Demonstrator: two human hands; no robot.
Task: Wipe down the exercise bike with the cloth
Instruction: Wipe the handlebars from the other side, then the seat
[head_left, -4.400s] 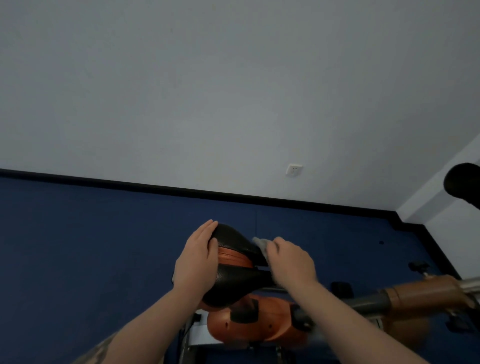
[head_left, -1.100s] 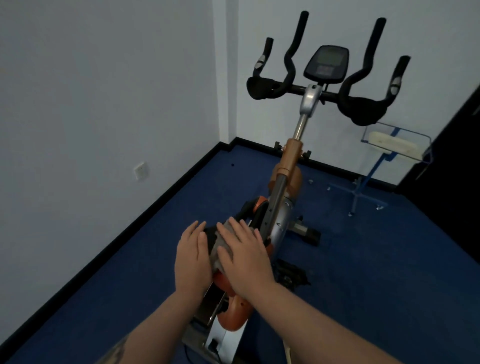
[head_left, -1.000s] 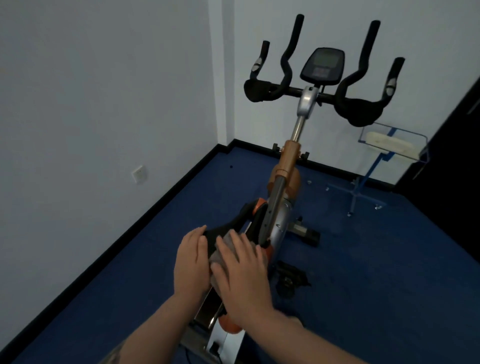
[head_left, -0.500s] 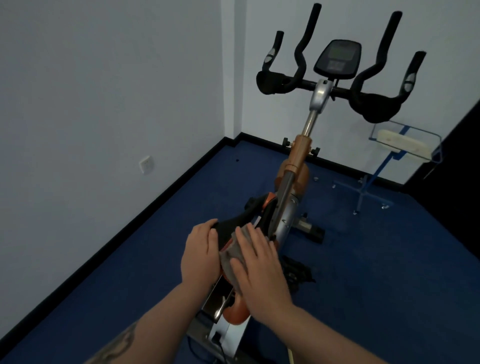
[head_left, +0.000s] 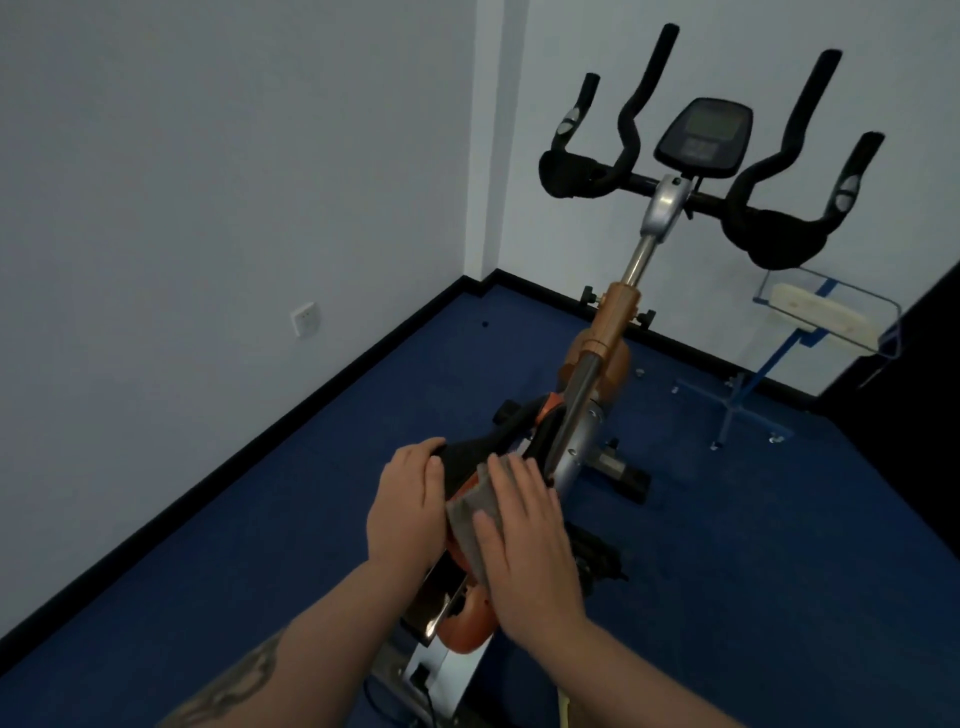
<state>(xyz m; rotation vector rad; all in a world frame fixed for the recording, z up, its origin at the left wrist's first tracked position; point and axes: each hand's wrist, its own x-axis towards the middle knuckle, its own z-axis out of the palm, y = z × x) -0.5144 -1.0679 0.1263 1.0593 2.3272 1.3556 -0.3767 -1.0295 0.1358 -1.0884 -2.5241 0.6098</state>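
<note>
**Exercise bike saddle under both hands**

Exercise bike (head_left: 597, 395), orange-and-silver framed with black handlebars, stands directly ahead of the hands. The right hand (head_left: 524, 540) lies flat with straight fingers, pressing a grey folded cloth (head_left: 467, 514) onto the black saddle (head_left: 467, 457). Just left of it, the left hand (head_left: 405, 509) curls over the saddle's edge, gripping it.
</note>
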